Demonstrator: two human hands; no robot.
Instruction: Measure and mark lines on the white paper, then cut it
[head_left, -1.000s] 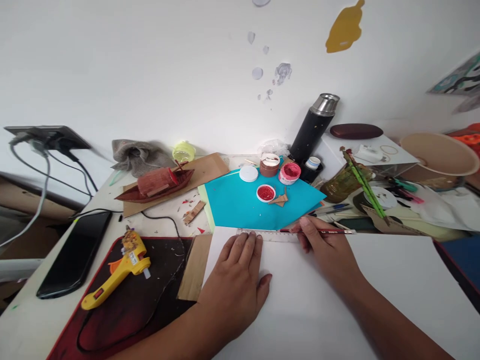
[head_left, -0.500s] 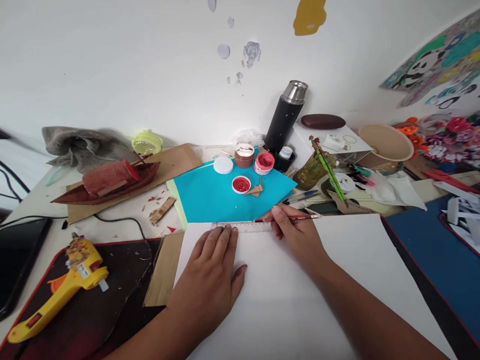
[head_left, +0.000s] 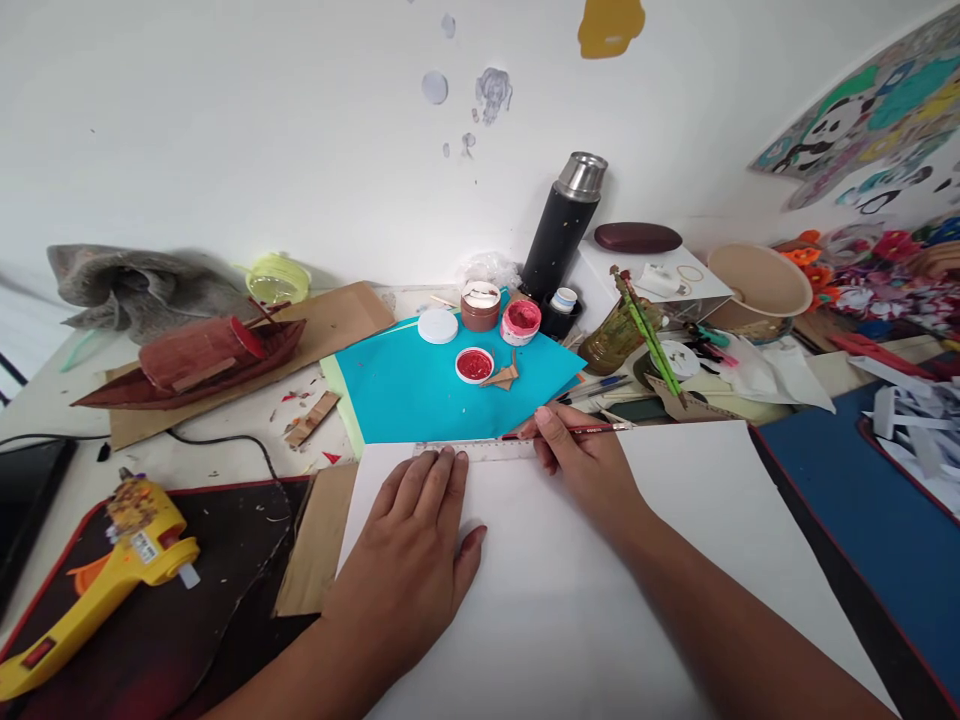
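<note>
White wall (head_left: 262, 120) behind, cluttered bench (head_left: 52, 385) before you. Large white paper (head_left: 540, 580) spread in front of you; ruler (head_left: 495, 452) lying along its far edge. Your left hand (head_left: 409, 560) is palm down on the paper, fingers extended side by side, thumb apart, fingertips on the ruler's left part — pressing flat, not grasping. Your right hand (head_left: 589, 465) has its fingers closed around a pencil (head_left: 600, 429), held nearly level, tip to the left by the ruler's upper edge.

Beyond the paper: blue sheet (head_left: 405, 385) carrying a brown pot (head_left: 480, 315), a red pot (head_left: 520, 328), a white lid (head_left: 438, 325) and a small dish (head_left: 475, 366) of red paint. To your left: red-brown boat (head_left: 195, 365) on cardboard (head_left: 352, 310); nearer you, yellow glue gun (head_left: 142, 560) on a dark mat (head_left: 225, 580). Black flask (head_left: 562, 225) leans — tilted right — behind the pots.
</note>
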